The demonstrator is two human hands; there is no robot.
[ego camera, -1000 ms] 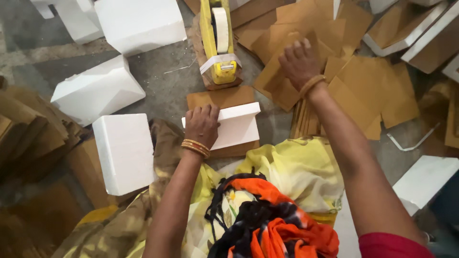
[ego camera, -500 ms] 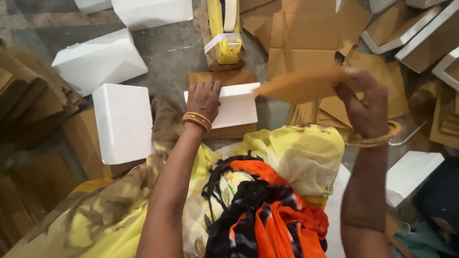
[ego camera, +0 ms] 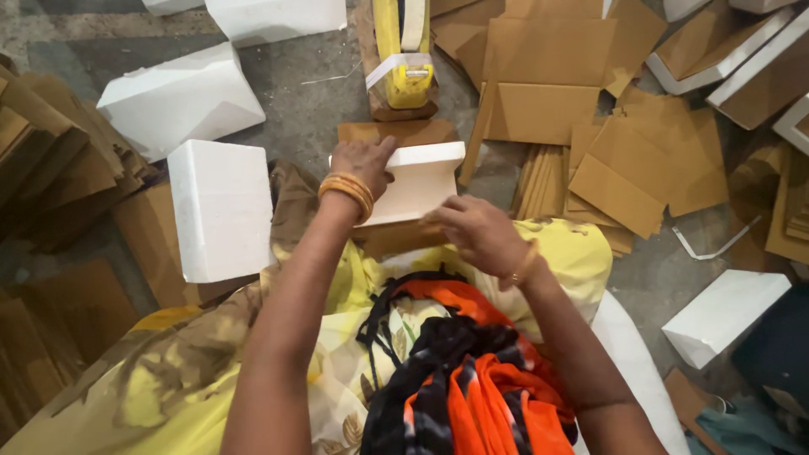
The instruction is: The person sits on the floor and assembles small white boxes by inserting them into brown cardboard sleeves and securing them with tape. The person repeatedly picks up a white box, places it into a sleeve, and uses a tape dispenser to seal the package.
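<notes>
A white foam block (ego camera: 421, 181) lies on brown cardboard in front of my lap. My left hand (ego camera: 362, 164), with orange bangles at the wrist, grips the block's far left part and holds it down. My right hand (ego camera: 472, 232) is at the block's near right edge. Its fingers are pinched on a brown cardboard sheet (ego camera: 392, 240) that shows under that edge. Yellow and orange cloth (ego camera: 438, 362) covers my lap below both arms.
A yellow tape dispenser (ego camera: 404, 59) stands just beyond the block. More white foam blocks lie at the left (ego camera: 221, 211), the far left (ego camera: 181, 101) and the right (ego camera: 725, 312). Loose cardboard sheets (ego camera: 590, 143) cover the floor on the right, and stacked cardboard (ego camera: 50, 160) sits on the left.
My right hand picked a brown cardboard sheet from the pile on the right and brought it to the near edge of the foam block. My left hand stayed on the block.
</notes>
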